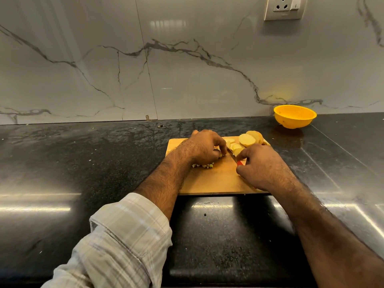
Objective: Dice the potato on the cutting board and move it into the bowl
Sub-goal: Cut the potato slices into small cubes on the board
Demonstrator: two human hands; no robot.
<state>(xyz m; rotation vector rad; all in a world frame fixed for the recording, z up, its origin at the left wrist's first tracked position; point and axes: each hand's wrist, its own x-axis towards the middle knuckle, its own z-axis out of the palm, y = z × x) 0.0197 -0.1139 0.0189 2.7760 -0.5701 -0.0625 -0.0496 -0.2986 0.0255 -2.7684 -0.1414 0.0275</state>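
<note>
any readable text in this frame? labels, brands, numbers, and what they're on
None readable.
Wall socket plate: no lettering to make out; only its holes and a switch show.
Yellow bowl: no label visible.
Cutting board: plain wood, no mark.
Knife: mostly hidden by the right hand; no brand visible.

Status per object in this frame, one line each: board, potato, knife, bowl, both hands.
Wooden cutting board: flat on the black counter, in use.
Potato slices: uncut rounds at the board's far right.
Diced potato pieces: small heap under the left wrist, still on the board.
Red-handled knife: blade down on the board.
Yellow plastic bowl: upright, looks empty.
Left hand: fingers curled, steadying potato.
Right hand: grips the knife.
</note>
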